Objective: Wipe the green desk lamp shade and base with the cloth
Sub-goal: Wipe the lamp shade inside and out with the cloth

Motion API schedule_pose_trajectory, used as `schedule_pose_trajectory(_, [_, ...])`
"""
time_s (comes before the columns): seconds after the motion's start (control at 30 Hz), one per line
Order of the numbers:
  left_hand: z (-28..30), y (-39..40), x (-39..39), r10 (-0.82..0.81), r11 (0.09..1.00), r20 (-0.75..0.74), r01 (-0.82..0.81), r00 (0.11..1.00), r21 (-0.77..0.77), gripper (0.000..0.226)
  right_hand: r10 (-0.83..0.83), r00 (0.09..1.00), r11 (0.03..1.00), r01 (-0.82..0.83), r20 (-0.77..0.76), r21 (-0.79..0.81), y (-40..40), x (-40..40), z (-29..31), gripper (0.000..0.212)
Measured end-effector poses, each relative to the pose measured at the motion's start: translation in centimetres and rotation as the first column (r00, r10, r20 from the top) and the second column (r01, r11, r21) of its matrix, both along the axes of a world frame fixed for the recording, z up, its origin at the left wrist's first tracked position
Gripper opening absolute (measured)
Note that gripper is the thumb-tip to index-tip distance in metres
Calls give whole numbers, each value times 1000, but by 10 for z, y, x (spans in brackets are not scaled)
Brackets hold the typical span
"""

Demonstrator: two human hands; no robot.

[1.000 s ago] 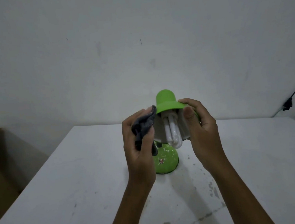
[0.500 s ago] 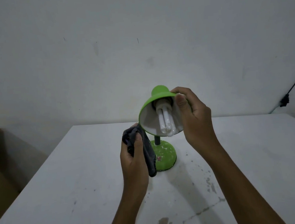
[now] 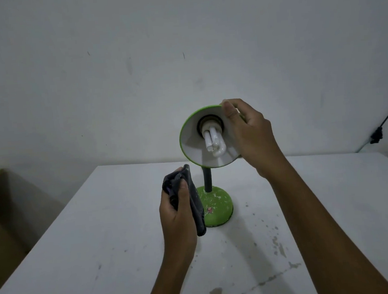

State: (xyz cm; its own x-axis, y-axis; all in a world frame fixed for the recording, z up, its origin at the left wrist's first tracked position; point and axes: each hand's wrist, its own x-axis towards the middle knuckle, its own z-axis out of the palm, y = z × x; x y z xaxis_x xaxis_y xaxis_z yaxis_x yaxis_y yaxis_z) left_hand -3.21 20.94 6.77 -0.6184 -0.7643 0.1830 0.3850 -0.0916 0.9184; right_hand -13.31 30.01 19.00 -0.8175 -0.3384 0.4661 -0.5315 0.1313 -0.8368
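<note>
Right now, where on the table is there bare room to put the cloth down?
Bare tabletop stretches left of the left hand, out to the table's left edge. Right of the lamp base, under the right hand, the surface is also free, only paint-flecked. It is tight just around the base, where the cloth hangs against it.

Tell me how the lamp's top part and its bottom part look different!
The shade is held up in the air by the right hand, tipped so its white inside and the bulb show; the base sits flat on the table. The shade's green rim looks clean, while the base is speckled with white marks. The left hand holds the cloth beside the base, not the shade. Both are green and round.
</note>
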Motion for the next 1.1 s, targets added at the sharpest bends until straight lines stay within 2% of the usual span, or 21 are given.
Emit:
schedule_pose_trajectory(0.23, [-8,-4,2,17,1000,44,-17,999,19,14,37,999,999,-36,37,-29,3,6,-8,28])
schedule_pose_trajectory(0.5, [-16,0,4,-27,993,101,15,995,119,14,141,985,979,-123,102,-164,9,14,-26,26])
schedule_pose_trajectory(0.6, [-21,0,5,-52,978,130,24,990,208,21,110,980,963,-63,168,-263,21,16,-39,27])
schedule_pose_trajectory(0.77, [-29,8,1,-125,957,172,74,977,279,26,76,921,926,77,382,-369,45,19,-79,23])
schedule_pose_trajectory(0.83, [-32,13,-1,-176,947,174,118,969,300,23,73,897,938,86,435,-334,49,20,-104,19])
schedule_pose_trajectory(0.97, [-38,24,-6,-249,943,239,179,939,279,34,140,868,988,-91,477,-124,40,27,-150,20])
schedule_pose_trajectory(1.1, [-46,23,-6,-302,939,294,230,907,254,34,126,888,989,-79,443,-123,27,22,-169,17])
